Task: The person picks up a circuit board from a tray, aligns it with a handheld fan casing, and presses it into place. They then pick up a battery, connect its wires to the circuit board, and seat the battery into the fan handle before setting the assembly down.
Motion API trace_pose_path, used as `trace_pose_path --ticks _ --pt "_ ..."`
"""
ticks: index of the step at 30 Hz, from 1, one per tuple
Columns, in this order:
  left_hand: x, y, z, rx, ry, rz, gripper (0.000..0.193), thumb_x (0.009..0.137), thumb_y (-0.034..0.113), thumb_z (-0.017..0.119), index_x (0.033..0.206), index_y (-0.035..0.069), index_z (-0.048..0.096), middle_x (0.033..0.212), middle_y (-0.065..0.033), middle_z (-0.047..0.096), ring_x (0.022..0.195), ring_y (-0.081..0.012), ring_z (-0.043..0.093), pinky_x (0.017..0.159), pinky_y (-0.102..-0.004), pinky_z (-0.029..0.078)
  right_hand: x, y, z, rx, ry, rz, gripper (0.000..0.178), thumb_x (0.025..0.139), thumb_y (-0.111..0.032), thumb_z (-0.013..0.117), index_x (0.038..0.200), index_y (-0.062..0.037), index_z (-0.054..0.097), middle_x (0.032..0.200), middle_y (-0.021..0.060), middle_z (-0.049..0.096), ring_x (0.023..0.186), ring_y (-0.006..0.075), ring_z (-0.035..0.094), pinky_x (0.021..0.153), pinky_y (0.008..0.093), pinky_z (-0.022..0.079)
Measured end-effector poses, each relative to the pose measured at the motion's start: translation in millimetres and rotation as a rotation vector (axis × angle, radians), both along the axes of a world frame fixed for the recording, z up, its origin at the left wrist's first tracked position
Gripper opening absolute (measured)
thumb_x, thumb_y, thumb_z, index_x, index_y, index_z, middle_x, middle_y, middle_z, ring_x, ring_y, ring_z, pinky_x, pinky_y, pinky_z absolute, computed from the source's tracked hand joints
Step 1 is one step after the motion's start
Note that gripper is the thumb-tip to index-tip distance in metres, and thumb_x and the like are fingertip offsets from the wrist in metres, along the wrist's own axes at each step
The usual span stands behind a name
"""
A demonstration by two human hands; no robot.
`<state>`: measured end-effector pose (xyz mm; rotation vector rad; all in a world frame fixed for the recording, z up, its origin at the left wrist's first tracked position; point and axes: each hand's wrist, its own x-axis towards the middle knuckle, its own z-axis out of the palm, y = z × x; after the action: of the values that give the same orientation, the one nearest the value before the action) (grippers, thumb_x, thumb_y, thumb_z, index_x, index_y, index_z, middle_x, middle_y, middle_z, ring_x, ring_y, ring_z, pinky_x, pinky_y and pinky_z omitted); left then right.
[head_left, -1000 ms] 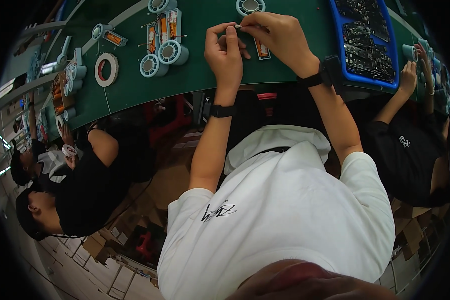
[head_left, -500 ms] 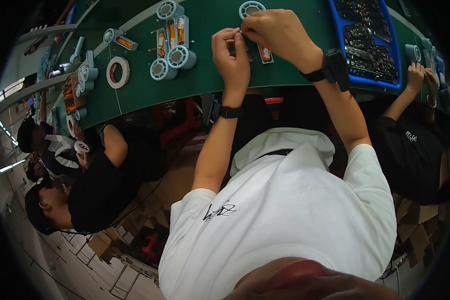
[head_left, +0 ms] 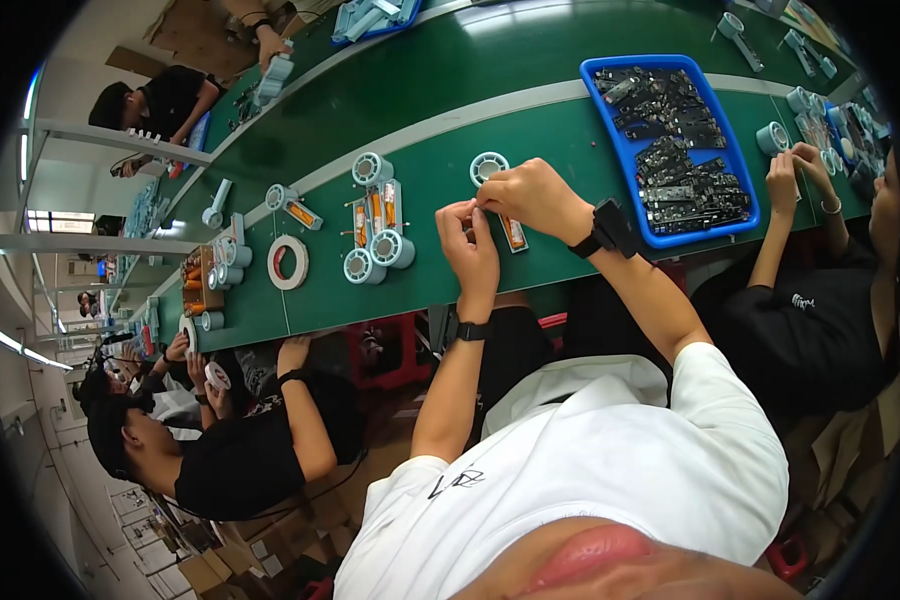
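Observation:
My left hand (head_left: 470, 250) and my right hand (head_left: 537, 203) meet over the table's near part, fingertips pinched together. Whatever is between them is too small to make out. Partly behind my right hand lies a light blue handheld fan body, its round head (head_left: 488, 168) beyond my fingers and its open handle (head_left: 515, 235) with an orange battery below them. To the left of my hands sits a group of similar fan bodies (head_left: 378, 207), round heads at both ends, with orange batteries showing in the open handles.
A blue tray (head_left: 588, 85) full of black circuit boards stands to the right. On the left lie a roll of white tape (head_left: 288, 262), another fan body (head_left: 292, 206) and a box of orange batteries (head_left: 198, 278). Co-workers sit on both sides along the green table (head_left: 530, 110).
The view has tilted up, so more of the table and the far side shows. My hands stay pinched together over the same fan body.

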<state>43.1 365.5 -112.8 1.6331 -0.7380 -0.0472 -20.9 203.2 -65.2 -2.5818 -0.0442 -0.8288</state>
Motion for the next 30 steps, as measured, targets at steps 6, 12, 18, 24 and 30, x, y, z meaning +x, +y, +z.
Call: trace_pose_path --ticks 6,12,18,24,30 --pt "16 -5 -5 -0.017 0.142 -0.089 0.009 0.109 0.007 0.062 0.116 0.001 0.063 0.116 -0.0094 0.059 0.088 -0.0159 0.062 0.069 -0.0286 0.053 8 -13 4 0.024 0.041 0.029 0.010 0.091 -0.022 0.076 0.087 -0.0125 0.077 0.084 0.0046 0.076 0.073 0.0266 0.075 0.067 0.0383 0.059" --pt "11 -8 5 -0.044 0.124 -0.124 0.013 0.112 0.011 0.060 0.120 0.002 0.062 0.117 -0.0085 0.058 0.085 -0.0142 0.060 0.071 -0.0276 0.051 6 -15 2 0.070 -0.014 0.044 0.009 0.088 -0.017 0.082 0.093 -0.0095 0.080 0.085 0.0045 0.077 0.076 0.0250 0.076 0.068 0.0355 0.059" --pt "18 -6 -3 -0.003 -0.021 -0.131 0.015 0.113 0.016 0.060 0.121 0.003 0.062 0.119 -0.0086 0.059 0.083 -0.0150 0.059 0.072 -0.0288 0.051 10 -22 -4 0.129 0.030 0.076 0.010 0.088 -0.018 0.082 0.094 -0.0096 0.080 0.085 0.0044 0.077 0.076 0.0248 0.076 0.070 0.0347 0.059" --pt "13 -4 4 -0.026 0.006 -0.111 0.012 0.110 0.012 0.062 0.119 0.004 0.064 0.120 -0.0103 0.062 0.083 -0.0181 0.061 0.071 -0.0309 0.052 -4 -9 -3 0.207 -0.005 0.002 0.009 0.090 -0.015 0.082 0.095 -0.0077 0.080 0.095 0.0048 0.073 0.084 0.0241 0.074 0.072 0.0343 0.059" --pt "9 -2 6 -0.017 -0.004 -0.108 0.011 0.106 0.009 0.065 0.115 0.003 0.065 0.118 -0.0117 0.062 0.083 -0.0215 0.063 0.071 -0.0328 0.053 -22 1 -14 0.284 -0.013 -0.033 0.013 0.092 -0.009 0.081 0.105 -0.0060 0.081 0.104 0.0051 0.070 0.085 0.0215 0.074 0.071 0.0330 0.059"
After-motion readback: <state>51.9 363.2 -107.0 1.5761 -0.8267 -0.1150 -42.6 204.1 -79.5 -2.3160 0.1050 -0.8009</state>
